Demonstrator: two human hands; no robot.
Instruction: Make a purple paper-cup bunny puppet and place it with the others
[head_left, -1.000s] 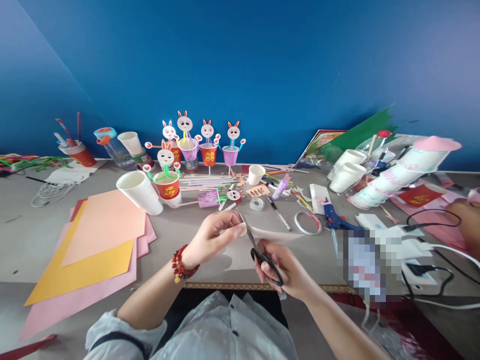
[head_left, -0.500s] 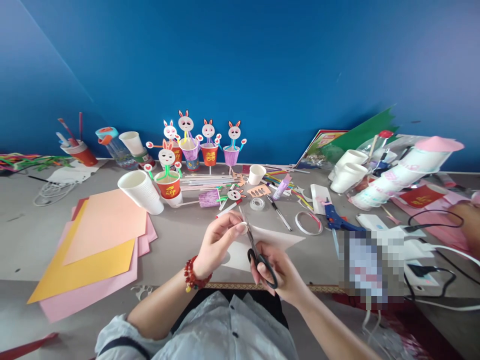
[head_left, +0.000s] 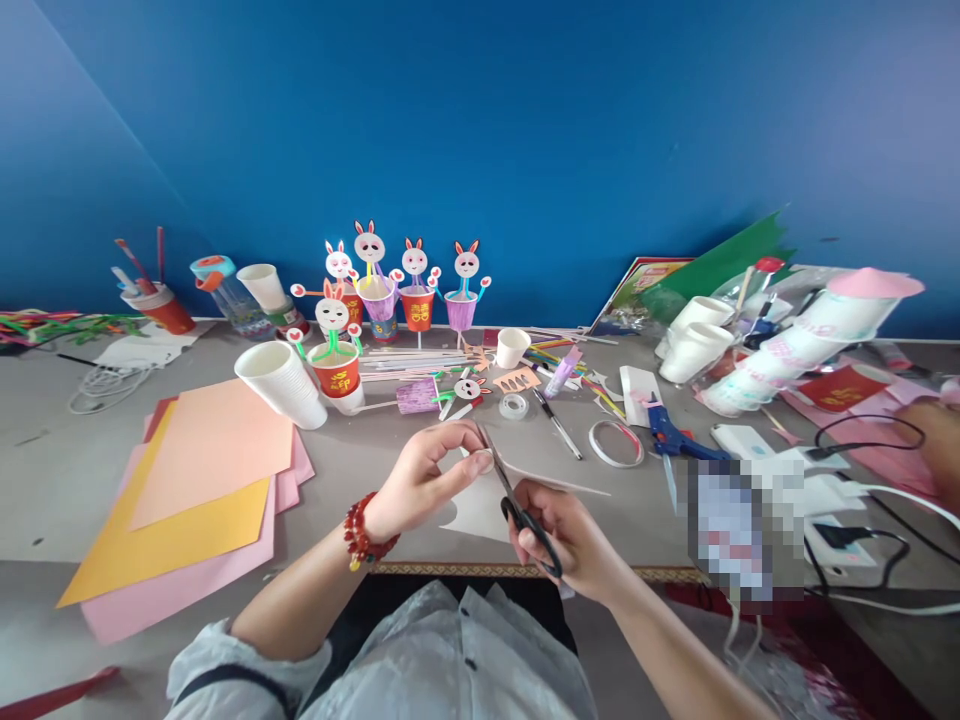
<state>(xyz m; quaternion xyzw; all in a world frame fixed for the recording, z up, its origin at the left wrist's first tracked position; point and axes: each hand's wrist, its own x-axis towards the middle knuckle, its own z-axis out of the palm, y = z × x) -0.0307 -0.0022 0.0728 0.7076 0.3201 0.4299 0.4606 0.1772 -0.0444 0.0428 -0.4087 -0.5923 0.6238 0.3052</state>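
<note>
Between the thumb and fingers of my left hand (head_left: 431, 478) is a small white piece of paper (head_left: 486, 461), mostly covered by the fingertips. My right hand (head_left: 562, 535) grips the black handles of a pair of scissors (head_left: 517, 505). The blades point up and left, right beside the small piece at my left fingertips. Under both hands lies a sheet of white paper (head_left: 480, 508) with a curved cut-out in its left edge. Whether the blades touch the small piece I cannot tell.
Coloured paper sheets (head_left: 217, 450) lie at left. Several rabbit-faced cup figures (head_left: 334, 375) stand at the back beside stacked paper cups (head_left: 281, 385). A tape roll (head_left: 616, 443), a blue glue gun (head_left: 679, 435) and a power strip (head_left: 832, 540) are at right. Another person's arm (head_left: 937, 440) shows at the right edge.
My left hand and wrist have shifted a little left and lower. The scissors, in my right hand, have moved slightly down and right, with the blades still by the small piece.
</note>
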